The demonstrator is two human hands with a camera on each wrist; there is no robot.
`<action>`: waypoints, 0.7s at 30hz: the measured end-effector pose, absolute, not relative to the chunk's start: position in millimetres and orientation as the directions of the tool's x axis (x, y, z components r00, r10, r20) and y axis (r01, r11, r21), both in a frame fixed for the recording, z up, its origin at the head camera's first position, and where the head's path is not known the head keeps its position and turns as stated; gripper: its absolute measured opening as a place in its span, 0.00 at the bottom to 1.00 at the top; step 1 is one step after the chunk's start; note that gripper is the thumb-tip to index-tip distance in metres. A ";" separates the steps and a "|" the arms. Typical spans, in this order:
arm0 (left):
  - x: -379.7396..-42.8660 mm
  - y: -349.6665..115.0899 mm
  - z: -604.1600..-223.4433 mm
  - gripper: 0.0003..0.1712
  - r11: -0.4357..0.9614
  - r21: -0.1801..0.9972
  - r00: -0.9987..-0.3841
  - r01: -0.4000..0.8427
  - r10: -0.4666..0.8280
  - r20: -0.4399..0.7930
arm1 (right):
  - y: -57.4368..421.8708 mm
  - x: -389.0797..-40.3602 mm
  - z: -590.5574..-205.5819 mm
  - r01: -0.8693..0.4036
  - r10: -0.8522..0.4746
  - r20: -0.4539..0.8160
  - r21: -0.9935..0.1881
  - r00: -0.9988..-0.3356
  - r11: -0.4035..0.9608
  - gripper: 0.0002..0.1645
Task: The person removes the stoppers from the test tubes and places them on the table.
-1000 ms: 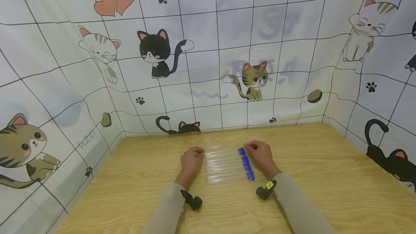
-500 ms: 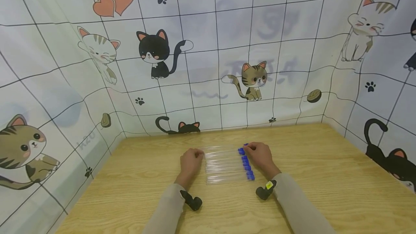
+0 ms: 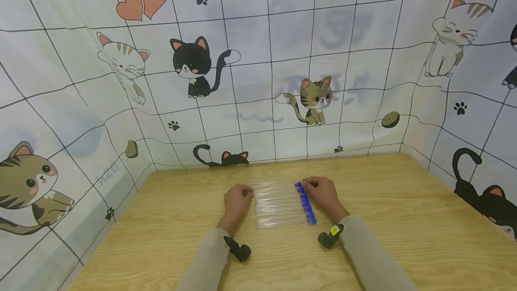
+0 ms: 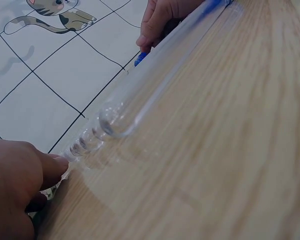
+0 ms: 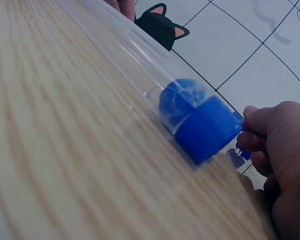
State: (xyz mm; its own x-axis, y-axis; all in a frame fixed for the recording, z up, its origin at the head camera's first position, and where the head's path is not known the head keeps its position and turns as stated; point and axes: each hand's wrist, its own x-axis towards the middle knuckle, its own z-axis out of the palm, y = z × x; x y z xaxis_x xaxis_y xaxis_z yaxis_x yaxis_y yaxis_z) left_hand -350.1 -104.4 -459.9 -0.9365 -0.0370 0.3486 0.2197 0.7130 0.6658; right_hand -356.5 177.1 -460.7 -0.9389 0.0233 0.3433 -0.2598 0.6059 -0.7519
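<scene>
Clear tubes (image 3: 276, 208) are lying in a row across the wooden table (image 3: 274, 257), blue caps (image 3: 306, 204) lining up on your right; your left hand (image 3: 238, 202) is curling at the far tubes' rounded ends, whether gripping one I cannot tell; your right hand (image 3: 324, 194) is angling inward, thumb and finger pinching one of the blue caps; the tubes are spanning the space between your hands.
</scene>
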 end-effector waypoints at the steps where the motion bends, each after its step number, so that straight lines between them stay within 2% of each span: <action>1: -349.8 -104.3 -460.0 0.03 0.704 0.674 -0.935 0.224 -0.040 0.352 | 177.3 -356.7 -461.0 -0.263 0.024 0.344 -0.759 -0.939 0.596 0.12; 13: -348.5 -104.2 -458.3 0.06 0.564 0.784 -0.929 0.259 -0.077 0.362 | 175.6 -353.6 -458.2 -0.290 0.035 0.361 -0.801 -0.932 0.524 0.11; 21: -350.0 -103.9 -459.2 0.07 0.491 0.828 -0.932 0.273 -0.079 0.354 | 177.7 -353.0 -458.8 -0.313 0.048 0.372 -0.837 -0.927 0.449 0.14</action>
State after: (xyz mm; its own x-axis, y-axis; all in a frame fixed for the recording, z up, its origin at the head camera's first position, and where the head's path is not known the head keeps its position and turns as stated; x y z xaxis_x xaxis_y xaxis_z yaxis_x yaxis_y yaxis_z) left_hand -350.0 -103.9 -459.2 -0.9320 -0.0788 0.3538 0.2726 0.4908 0.8275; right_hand -353.0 177.7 -458.8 -0.9269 0.0483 0.3722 -0.3128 0.4486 -0.8372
